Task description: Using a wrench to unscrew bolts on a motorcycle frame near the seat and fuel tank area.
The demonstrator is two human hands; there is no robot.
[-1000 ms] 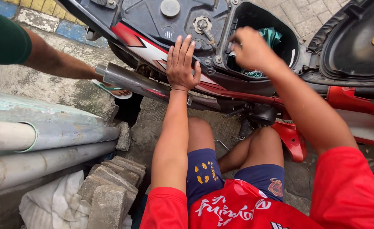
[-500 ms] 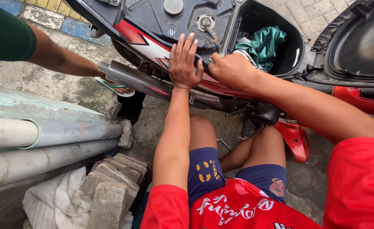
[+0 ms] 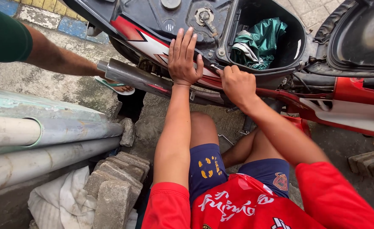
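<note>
No packages, labels, signs, screens.

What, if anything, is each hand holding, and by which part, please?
The right hand grips a thin metal tool by its handle end; the left hand holds nothing, pressing flat on the motorbike body.

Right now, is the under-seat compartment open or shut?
Open: the seat is tipped up, and the compartment shows green cloth inside.

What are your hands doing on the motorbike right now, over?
Left hand flat, open on the motorbike side panel. Right hand fisted on a small metal tool at the storage bin rim. Exhaust pipe just below; nothing blocking.
</note>
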